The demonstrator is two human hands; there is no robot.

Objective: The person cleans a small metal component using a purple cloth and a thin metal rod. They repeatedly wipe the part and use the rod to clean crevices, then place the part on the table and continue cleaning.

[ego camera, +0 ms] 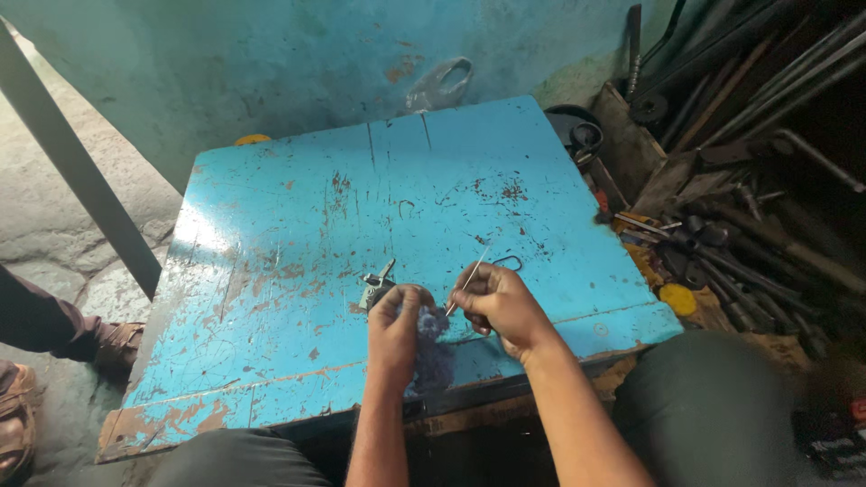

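In the left hand (397, 326), fuzzy blue cloth (434, 347)

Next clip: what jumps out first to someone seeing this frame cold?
The worn blue tabletop, paint chipped to rusty patches, fills the middle of the view. At its near edge the left hand holds a bluish tuft of fibre, while the right hand pinches a thin metal rod pointing into it; a small metal part lies just beyond. To the right, dark metal bars and tools are heaped together.

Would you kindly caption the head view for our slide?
Left hand holds blue cloth, right hand a thin rod, over blue table.
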